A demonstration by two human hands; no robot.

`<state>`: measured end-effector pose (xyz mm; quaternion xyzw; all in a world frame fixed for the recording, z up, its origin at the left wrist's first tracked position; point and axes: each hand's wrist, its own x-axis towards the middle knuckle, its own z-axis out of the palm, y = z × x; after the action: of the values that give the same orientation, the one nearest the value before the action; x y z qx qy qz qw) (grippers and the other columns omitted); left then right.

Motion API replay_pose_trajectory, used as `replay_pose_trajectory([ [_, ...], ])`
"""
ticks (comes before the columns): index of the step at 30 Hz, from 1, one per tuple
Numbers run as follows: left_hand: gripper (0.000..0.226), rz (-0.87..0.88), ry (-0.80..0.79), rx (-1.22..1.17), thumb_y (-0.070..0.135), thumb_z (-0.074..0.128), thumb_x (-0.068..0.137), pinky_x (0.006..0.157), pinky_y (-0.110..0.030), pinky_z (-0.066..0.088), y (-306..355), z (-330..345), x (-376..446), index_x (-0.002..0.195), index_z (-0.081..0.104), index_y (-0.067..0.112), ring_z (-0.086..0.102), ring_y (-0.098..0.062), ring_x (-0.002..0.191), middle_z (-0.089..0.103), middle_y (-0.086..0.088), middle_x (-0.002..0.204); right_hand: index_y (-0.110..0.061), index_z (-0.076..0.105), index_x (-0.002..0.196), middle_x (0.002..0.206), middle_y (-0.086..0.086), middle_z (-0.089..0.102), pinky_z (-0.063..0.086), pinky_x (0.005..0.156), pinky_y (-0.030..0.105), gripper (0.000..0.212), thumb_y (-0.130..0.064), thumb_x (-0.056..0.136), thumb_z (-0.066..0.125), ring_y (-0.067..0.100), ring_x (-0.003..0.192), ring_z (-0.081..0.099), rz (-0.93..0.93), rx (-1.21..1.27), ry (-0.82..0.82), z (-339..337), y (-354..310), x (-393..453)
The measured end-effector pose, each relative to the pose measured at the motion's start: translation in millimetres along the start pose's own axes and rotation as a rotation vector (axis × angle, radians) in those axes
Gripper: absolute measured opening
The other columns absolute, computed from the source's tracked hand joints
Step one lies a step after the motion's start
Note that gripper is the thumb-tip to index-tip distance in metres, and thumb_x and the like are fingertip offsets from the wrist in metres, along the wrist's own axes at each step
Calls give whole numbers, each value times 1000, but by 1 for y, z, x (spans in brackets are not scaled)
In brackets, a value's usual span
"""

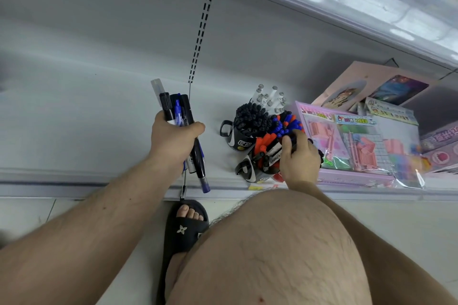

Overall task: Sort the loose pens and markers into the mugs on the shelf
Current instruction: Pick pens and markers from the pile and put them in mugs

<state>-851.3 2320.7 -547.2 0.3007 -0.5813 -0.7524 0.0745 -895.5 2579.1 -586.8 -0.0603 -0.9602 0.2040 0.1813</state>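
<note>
My left hand (pixel 173 140) grips a bundle of pens and markers (pixel 179 110), black and blue, held above the white shelf (pixel 104 131). To its right stand black mugs: a rear mug (pixel 239 136) packed with black-capped pens, a front mug (pixel 249 171) with red and black markers, and a cluster of blue and orange-capped pens (pixel 287 122) behind it. White markers (pixel 269 96) stick up at the back. My right hand (pixel 300 156) is at the front mug, its thumb and fingers closed on a black marker (pixel 273 153) among the others.
Pink toy and craft boxes in plastic wrap (pixel 357 146) fill the shelf right of the mugs. An upper shelf edge (pixel 347 7) runs overhead. My knee (pixel 277 242) and a foot in a black sandal (pixel 184 228) are below the shelf front edge (pixel 74 184).
</note>
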Motion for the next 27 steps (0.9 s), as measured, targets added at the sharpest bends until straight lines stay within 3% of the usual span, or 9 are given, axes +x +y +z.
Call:
replay_pose_trajectory([
  [3, 34, 1, -2, -2, 5, 73, 76, 71, -32, 50, 1, -1, -2, 89, 49, 26, 54, -17, 69, 56, -1, 82, -14, 52, 136, 124, 13, 63, 49, 90, 43, 40, -34, 102, 43, 32, 107, 60, 75, 38, -81, -5, -5, 9],
  [8, 34, -2, -5, -13, 4, 72, 76, 69, -32, 49, 3, -2, -3, 89, 49, 25, 53, -18, 68, 55, -2, 81, -11, 48, 142, 118, 17, 65, 47, 84, 39, 45, -29, 101, 44, 36, 105, 60, 105, 42, -93, -11, 8, 3],
  [10, 34, -5, -6, -11, 5, 72, 76, 70, -33, 50, 3, -3, -3, 89, 49, 26, 53, -18, 68, 56, -2, 81, -12, 45, 146, 123, 20, 62, 43, 91, 41, 49, -29, 101, 48, 38, 113, 55, 116, -14, -132, -8, 16, -3],
  [13, 34, -9, -6, -10, 5, 73, 76, 70, -32, 50, 2, -4, -4, 89, 50, 26, 53, -17, 68, 56, -1, 80, -25, 36, 152, 146, 13, 44, 25, 109, 50, 54, -45, 102, 36, 36, 131, 34, 131, -259, -183, 3, 19, -15],
  [15, 34, -6, -8, -14, 4, 73, 76, 68, -31, 49, 2, -5, -4, 89, 50, 26, 53, -17, 66, 56, -1, 79, -33, 25, 154, 160, 9, 21, 15, 113, 53, 58, -56, 101, 24, 34, 141, 18, 106, -398, -276, 9, 18, -20],
  [18, 34, -5, -8, -20, 4, 72, 77, 67, -29, 48, 3, -5, -4, 89, 49, 25, 52, -16, 66, 54, 0, 78, -28, 11, 158, 166, 3, 1, 7, 118, 53, 72, -66, 96, 15, 30, 149, 4, 93, -460, -398, 14, 16, -21],
  [22, 34, -6, -10, -23, 4, 72, 77, 63, -27, 49, 4, -4, -4, 92, 50, 24, 54, -17, 68, 56, -1, 81, -19, 10, 158, 165, 2, 10, 11, 117, 55, 78, -66, 96, 18, 25, 149, 12, 101, -312, -322, 7, 7, -9],
  [25, 34, -15, -16, -25, 4, 72, 77, 54, -22, 46, 4, -4, -4, 99, 51, 20, 55, -17, 67, 56, -2, 82, -21, 5, 158, 166, -1, 8, 10, 116, 57, 70, -53, 101, 30, 24, 150, 17, 14, -180, -363, -1, -4, 3],
  [27, 36, -14, -13, -20, 3, 72, 77, 55, -23, 46, 3, -4, -4, 102, 51, 18, 55, -17, 67, 56, -2, 81, -22, 7, 158, 165, 0, 15, 10, 117, 55, 66, -48, 103, 32, 24, 148, 23, -19, -140, -409, -3, -11, 9],
])
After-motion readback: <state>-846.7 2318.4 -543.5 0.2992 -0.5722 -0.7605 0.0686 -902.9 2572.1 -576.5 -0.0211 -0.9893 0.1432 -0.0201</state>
